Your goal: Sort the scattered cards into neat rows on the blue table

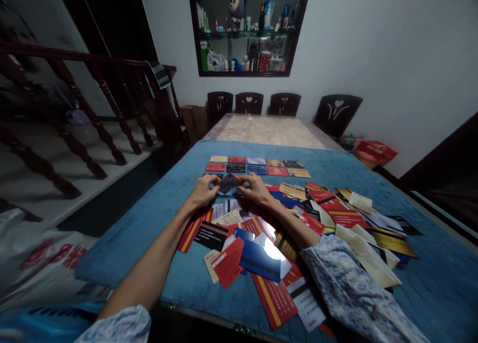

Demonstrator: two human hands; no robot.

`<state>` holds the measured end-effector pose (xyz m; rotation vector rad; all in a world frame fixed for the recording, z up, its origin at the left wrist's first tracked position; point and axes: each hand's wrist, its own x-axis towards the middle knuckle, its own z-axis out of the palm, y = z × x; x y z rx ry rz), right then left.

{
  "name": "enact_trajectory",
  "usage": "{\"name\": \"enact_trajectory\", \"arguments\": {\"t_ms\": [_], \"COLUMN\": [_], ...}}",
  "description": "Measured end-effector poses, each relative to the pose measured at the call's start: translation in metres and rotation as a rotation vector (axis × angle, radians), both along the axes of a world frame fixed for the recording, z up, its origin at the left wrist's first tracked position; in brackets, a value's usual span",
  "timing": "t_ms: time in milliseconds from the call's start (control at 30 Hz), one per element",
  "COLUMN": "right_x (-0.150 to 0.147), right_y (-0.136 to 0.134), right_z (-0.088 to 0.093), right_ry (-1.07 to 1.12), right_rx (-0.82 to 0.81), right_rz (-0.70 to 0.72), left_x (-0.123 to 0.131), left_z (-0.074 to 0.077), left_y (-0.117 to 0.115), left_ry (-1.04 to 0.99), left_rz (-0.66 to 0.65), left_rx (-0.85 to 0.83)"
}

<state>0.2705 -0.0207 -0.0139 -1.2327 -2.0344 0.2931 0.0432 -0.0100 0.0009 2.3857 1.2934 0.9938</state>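
Observation:
A dark card (228, 183), tilted, is pinched between my two hands above the blue cloth. My left hand (203, 190) grips its left end and my right hand (255, 187) its right end, fingers closed on both sides. Just beyond them lie neat rows of cards, among them a red card (278, 171) and a tan card (299, 173). Part of the nearest row is hidden by my hands. Under and around my forearms spreads a loose, overlapping heap, with a black card (210, 236), a blue card (260, 260) and a red card (228, 262).
The blue cloth (149, 208) covers the near part of a long table, its stone top (269, 129) bare farther off. Dark chairs (249, 103) stand at the far end. Wooden railing (100, 119) runs along the left, and a white plastic bag (45, 258) sits by the table's left edge.

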Motion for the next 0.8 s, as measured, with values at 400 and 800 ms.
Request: {"name": "enact_trajectory", "arguments": {"t_ms": [400, 800], "right_x": [-0.002, -0.003], "right_y": [0.002, -0.014], "right_z": [-0.004, 0.017], "right_ry": [0.085, -0.367], "right_rx": [-0.031, 0.152], "right_rz": [0.016, -0.092], "left_x": [0.015, 0.01], "left_z": [-0.011, -0.006], "left_y": [0.0, 0.0], "left_ry": [-0.157, -0.201], "left_rz": [-0.038, 0.03], "left_rx": [-0.119, -0.05]}}
